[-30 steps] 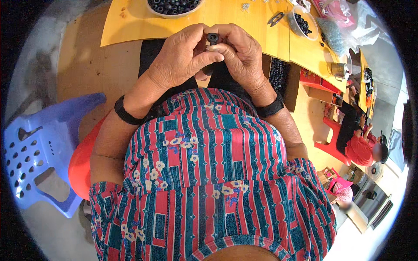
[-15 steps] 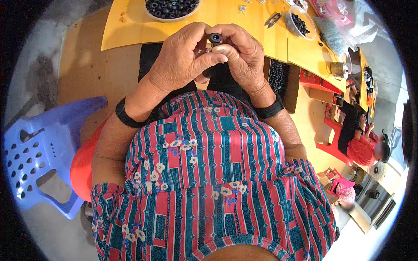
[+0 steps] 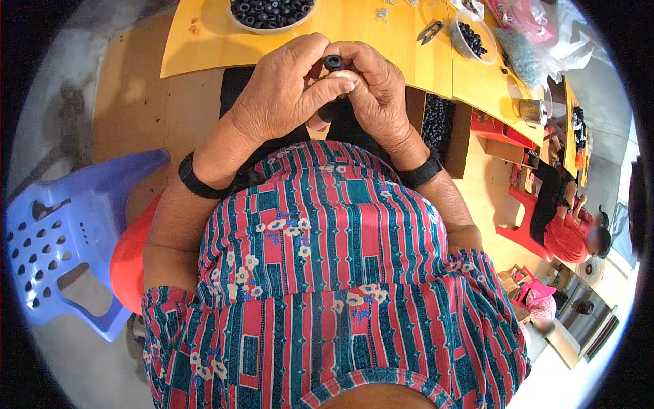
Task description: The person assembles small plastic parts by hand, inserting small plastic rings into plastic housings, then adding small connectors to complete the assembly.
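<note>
Both my hands are raised together in front of my lap, just short of the yellow table's near edge. Between the fingertips is a small black ring-shaped part (image 3: 333, 63), its round hole facing up. My right hand (image 3: 379, 80) pinches it with thumb and forefinger. My left hand (image 3: 285, 87) is closed against it, its thumb stretched across below the part; the other fingers are largely hidden. Beyond the hands, a round clear bowl (image 3: 271, 28) on the table holds many similar black ring parts.
On the yellow table (image 3: 381, 58) lie thread snips (image 3: 430, 32), a clear tub (image 3: 464, 50) of small black parts, plastic bags (image 3: 555, 51) and a metal cup (image 3: 531, 111). A blue plastic chair (image 3: 75, 238) stands at my left. Two people sit at the far right.
The black part has turned and sunk slightly between my fingers, so less of its side shows. Both hands stay in nearly the same place.
</note>
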The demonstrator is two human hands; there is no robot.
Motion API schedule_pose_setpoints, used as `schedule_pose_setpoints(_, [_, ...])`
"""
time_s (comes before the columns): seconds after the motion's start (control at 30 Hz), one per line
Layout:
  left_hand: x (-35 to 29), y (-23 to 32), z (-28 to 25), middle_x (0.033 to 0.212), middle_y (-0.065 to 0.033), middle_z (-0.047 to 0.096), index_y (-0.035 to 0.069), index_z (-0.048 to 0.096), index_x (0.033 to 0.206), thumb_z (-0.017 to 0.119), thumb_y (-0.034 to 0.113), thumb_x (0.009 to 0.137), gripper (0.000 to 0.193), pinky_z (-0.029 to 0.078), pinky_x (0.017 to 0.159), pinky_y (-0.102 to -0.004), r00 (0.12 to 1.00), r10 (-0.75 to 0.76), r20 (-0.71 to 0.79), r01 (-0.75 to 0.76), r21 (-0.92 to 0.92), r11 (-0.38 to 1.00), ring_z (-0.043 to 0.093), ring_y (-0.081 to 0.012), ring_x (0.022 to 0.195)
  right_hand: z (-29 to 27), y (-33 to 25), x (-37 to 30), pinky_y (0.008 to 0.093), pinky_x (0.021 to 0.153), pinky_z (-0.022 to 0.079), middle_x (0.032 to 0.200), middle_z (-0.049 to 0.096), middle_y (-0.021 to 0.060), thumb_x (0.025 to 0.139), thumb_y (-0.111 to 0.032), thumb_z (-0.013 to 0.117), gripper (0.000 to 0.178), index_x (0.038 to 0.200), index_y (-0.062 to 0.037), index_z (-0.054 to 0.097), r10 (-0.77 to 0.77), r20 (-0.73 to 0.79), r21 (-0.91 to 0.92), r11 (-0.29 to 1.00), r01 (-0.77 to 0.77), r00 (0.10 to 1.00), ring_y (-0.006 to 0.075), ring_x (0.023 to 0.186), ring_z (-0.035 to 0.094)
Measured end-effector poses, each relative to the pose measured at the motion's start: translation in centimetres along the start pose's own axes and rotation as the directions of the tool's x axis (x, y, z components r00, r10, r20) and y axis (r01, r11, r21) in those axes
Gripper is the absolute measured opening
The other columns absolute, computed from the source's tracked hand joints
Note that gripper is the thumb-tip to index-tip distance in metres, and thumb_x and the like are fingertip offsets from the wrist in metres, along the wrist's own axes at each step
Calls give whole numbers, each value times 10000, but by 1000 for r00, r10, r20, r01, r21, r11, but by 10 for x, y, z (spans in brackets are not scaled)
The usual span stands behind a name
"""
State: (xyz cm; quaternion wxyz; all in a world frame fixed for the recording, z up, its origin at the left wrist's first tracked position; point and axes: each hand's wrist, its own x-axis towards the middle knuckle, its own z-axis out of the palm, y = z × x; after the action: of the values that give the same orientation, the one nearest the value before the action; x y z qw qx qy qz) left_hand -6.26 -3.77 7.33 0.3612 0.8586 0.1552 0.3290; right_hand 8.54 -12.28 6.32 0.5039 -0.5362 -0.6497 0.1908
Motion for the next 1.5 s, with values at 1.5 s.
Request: schedule_pose_setpoints(1.5, [-14, -25, 19, 754, 6, 546, 38, 590, 903, 593, 170, 865, 137, 384, 524, -187, 785, -507, 355, 367, -927, -80, 470, -61, 642, 8, -5, 2, 220, 640, 514, 776, 628, 58, 780, 5, 636, 198, 976, -17, 633, 323, -128, 425, 872, -242, 938, 111, 655, 603])
